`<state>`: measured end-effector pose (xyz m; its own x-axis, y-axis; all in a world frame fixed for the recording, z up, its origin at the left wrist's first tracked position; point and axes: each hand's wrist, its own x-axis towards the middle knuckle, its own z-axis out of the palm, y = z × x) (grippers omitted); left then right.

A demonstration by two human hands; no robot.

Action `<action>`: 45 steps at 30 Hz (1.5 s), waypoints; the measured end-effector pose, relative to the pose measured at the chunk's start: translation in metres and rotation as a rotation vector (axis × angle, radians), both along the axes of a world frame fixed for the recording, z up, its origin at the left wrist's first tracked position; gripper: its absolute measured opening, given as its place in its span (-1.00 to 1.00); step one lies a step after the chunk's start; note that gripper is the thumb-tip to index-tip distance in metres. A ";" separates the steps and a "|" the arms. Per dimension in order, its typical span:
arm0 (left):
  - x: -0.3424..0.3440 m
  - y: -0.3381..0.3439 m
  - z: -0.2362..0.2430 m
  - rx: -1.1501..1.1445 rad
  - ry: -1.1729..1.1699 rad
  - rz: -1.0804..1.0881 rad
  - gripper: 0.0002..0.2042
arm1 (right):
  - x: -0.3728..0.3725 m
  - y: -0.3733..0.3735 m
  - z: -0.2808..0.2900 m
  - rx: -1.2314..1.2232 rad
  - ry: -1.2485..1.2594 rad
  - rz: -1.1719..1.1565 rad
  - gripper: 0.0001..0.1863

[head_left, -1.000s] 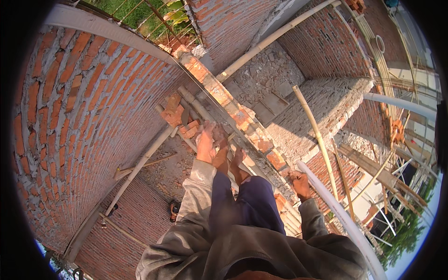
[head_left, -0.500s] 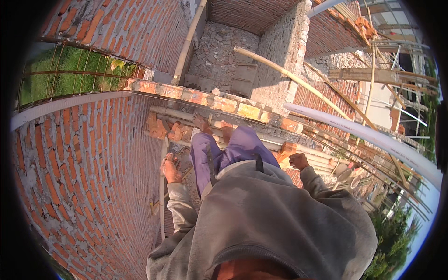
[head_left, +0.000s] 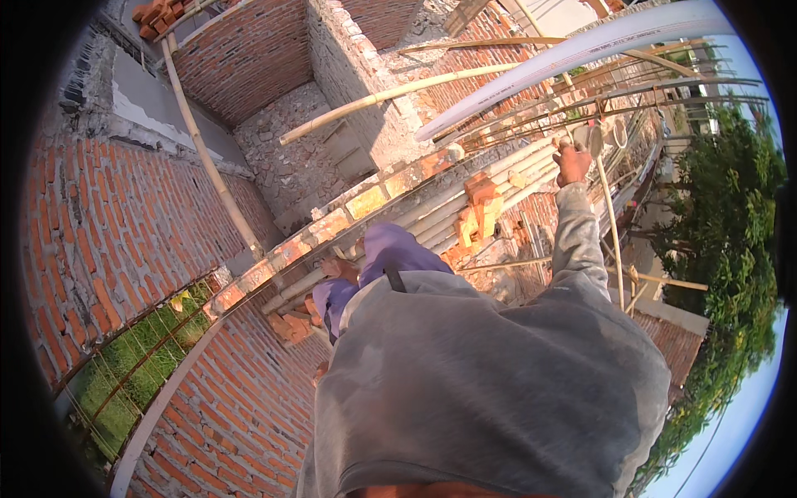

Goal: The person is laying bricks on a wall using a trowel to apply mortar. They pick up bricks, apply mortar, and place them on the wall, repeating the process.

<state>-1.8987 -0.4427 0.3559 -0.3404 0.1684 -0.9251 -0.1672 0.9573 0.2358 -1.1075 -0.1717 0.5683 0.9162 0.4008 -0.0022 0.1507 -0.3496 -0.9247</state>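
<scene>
My right arm is stretched out to the far right over the bamboo poles point(head_left: 531, 166). My right hand point(head_left: 573, 163) is beside a round grey container point(head_left: 591, 139); its fingers are bent and look apart, with nothing visible in them. Only a sliver of my left hand point(head_left: 320, 372) shows past the grey sweatshirt, low beside the brick wall, and its fingers are hidden. A small stack of orange bricks point(head_left: 480, 203) rests on the poles between my knees and right hand. More bricks point(head_left: 290, 325) lie by my left foot.
A low brick course point(head_left: 328, 226) with a taut string runs in front of my legs. Beyond it, a rubble-floored room point(head_left: 278, 137) lies lower down. A bamboo pole point(head_left: 398, 95) and a thick white pipe point(head_left: 573, 62) cross ahead. A brick wall point(head_left: 224, 415) stands at left.
My view has swung to the right. My right hand has reached outward from beside my knee to the grey container. My left hand has mostly gone out of sight behind the sweatshirt.
</scene>
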 end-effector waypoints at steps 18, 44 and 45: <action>0.120 0.423 0.123 0.739 -0.081 -0.456 -0.67 | -0.184 -0.197 -0.083 -0.978 0.094 0.962 -0.70; 0.397 0.357 0.079 0.450 -0.520 -1.141 -0.66 | -0.237 0.018 0.328 -0.036 -0.992 1.759 -0.80; 0.385 0.359 0.074 0.447 -0.499 -1.121 -0.66 | -0.239 0.016 0.325 -0.061 -0.973 1.749 -0.80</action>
<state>-1.5141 -0.0842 0.4299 0.5464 0.4590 -0.7005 0.5042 0.4876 0.7127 -1.3466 -0.1561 0.8937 -0.6905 0.7139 0.1162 0.6502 0.6830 -0.3329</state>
